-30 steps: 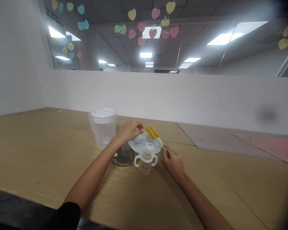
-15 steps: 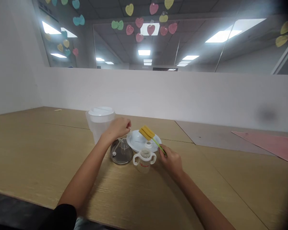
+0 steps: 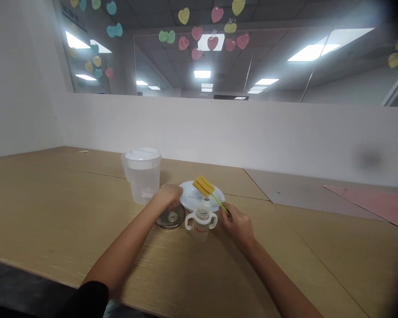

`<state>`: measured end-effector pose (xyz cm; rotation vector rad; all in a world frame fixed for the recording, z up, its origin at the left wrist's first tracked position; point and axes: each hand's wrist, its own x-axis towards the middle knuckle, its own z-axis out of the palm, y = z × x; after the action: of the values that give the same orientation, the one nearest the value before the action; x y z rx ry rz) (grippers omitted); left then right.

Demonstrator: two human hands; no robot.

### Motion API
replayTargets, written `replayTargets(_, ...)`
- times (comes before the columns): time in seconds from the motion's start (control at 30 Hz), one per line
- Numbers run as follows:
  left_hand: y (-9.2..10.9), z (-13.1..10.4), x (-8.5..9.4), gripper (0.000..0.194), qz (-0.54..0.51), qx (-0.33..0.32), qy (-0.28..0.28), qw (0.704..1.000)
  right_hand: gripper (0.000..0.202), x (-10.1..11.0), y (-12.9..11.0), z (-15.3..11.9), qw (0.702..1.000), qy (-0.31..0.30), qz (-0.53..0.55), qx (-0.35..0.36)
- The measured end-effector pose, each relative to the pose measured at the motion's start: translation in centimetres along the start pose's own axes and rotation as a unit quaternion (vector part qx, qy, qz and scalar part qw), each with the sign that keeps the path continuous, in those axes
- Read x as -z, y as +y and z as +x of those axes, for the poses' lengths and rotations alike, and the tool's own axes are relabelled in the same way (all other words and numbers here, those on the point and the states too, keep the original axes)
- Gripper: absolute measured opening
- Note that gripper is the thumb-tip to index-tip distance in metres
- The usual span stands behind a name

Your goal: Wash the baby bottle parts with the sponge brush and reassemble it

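Observation:
My right hand [image 3: 238,222] grips the green handle of a sponge bottle brush [image 3: 203,186]. Its yellow sponge head is raised over a white plate [image 3: 186,204]. In front of the plate stands a clear baby bottle [image 3: 200,227] upright, with white side handles and an open top. Over a round metal dish [image 3: 166,224] is my left hand [image 3: 170,196], its fingers closed and pointing down; whatever they hold, if anything, is hidden. Just below those fingers a small clear part [image 3: 172,216] lies in the dish. A small white ring-shaped piece [image 3: 206,202] rests on the plate.
A translucent pitcher [image 3: 145,179] with a white lid stands behind my left hand. Farther right on the wooden table [image 3: 285,265] lie a grey sheet [image 3: 295,190] and a pink sheet [image 3: 365,201]. A white wall [image 3: 199,128] runs along the back.
My left hand has moved down from beside the plate to the metal dish, covering much of it. My right hand still grips the brush in nearly the same place. The view has shifted slightly.

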<state>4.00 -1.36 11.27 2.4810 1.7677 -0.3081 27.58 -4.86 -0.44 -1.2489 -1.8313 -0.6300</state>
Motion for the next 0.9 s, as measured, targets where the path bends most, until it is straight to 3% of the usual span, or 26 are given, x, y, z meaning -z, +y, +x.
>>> replayTargets(0.13, 0.5, -1.0, 0.3, 0.029, -0.013, -0.061, 0.111, 0.992, 0.032, 0.0, -0.2, -0.1, 1.000, -0.013, -0.002, -0.009)
replayTargets(0.27, 2.7, 0.6, -0.6, 0.030, -0.053, -0.127, 0.177, 0.974, 0.034, 0.2, -0.3, -0.2, 0.999, -0.028, -0.010, -0.038)
replayTargets(0.4, 4.2, 3.7, -2.6, 0.033, -0.081, -0.147, 0.147, 0.975, 0.035, 0.5, -0.1, 0.1, 0.995, -0.016, 0.009, -0.101)
replayTargets(0.53, 4.0, 5.8, -4.3, 0.038, -0.113, -0.178, 0.102, 0.972, 0.038, 0.6, 0.1, 0.5, 0.985, 0.000, 0.037, -0.170)
replayTargets(0.73, 2.7, 7.5, -5.3, 0.043, -0.153, -0.208, 0.094, 0.961, 0.040, 0.7, -0.2, 0.6, 0.982, -0.007, 0.051, -0.181)
replayTargets(0.9, 2.5, 7.9, -5.8, 0.023, -0.167, -0.187, 0.102, 0.963, 0.039, 0.9, -0.4, 0.7, 0.981, -0.015, 0.048, -0.187)
